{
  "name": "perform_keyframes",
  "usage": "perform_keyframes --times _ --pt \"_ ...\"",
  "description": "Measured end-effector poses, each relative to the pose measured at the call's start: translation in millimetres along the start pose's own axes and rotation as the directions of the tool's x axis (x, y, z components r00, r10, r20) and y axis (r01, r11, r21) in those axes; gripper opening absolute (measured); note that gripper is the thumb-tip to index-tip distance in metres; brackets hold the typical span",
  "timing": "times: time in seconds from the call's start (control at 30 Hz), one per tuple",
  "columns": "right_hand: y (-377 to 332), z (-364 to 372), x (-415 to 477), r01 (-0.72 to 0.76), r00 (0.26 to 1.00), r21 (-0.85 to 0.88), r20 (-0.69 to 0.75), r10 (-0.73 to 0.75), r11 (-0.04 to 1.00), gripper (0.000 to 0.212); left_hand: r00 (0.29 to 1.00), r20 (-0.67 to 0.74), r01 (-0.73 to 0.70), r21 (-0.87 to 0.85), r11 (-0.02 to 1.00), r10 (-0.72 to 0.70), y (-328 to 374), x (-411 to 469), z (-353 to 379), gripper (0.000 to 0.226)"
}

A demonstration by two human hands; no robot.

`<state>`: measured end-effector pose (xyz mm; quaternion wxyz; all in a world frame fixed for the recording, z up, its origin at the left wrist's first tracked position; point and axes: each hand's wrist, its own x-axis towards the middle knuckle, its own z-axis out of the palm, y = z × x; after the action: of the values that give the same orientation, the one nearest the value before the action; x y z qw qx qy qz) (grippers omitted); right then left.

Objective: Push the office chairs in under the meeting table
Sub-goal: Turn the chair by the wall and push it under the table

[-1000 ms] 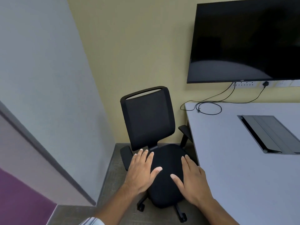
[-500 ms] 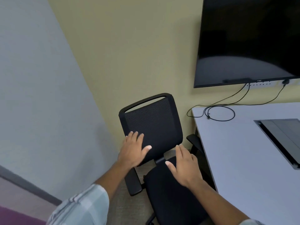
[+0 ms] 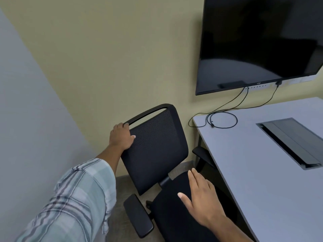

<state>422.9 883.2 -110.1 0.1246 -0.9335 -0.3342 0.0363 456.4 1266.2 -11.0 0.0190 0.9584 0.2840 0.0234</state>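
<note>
A black mesh-backed office chair (image 3: 157,151) stands at the left end of the grey meeting table (image 3: 262,180), its seat facing me and its right armrest tucked at the table's edge. My left hand (image 3: 121,137) grips the upper left corner of the chair's backrest, fingers curled behind the frame. My right hand (image 3: 201,196) hovers flat over the black seat with fingers apart, holding nothing; whether it touches the seat is unclear.
A grey wall (image 3: 35,119) runs close on the left and a yellow wall (image 3: 122,58) stands just behind the chair. A large dark screen (image 3: 262,41) hangs above the table, with black cables (image 3: 222,119) and a recessed cable box (image 3: 288,142) on the tabletop.
My left hand rose from the seat, up the backrest, and took hold of its top left corner. My right hand stayed over the seat. The view moved closer to the chair.
</note>
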Motion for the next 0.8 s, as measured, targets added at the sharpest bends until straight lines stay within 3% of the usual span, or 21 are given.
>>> perform_keyframes --times 0.1,0.3,0.57,0.8 --pt "-16.6 5.6 9.1 0.011 1.0 0.003 0.028 -0.012 1.0 0.09 0.999 0.037 0.022 0.05 0.998 -0.024 -9.1 18.6 7.7 0.071" --pt "-45.7 12.0 38.1 0.027 1.0 0.034 0.007 -0.027 0.999 0.092 0.99 0.136 0.045 -0.056 0.997 -0.037 -23.6 51.6 26.4 0.076" --pt "-72.3 4.7 79.3 0.061 0.998 0.068 -0.03 -0.059 0.996 0.09 0.986 0.131 0.094 0.088 0.992 -0.105 -40.9 67.7 38.6 0.065" --pt "-80.2 10.2 101.0 0.049 0.998 0.099 -0.03 -0.047 0.994 0.09 0.98 0.171 0.105 0.017 0.994 -0.106 -49.5 60.4 38.6 0.069"
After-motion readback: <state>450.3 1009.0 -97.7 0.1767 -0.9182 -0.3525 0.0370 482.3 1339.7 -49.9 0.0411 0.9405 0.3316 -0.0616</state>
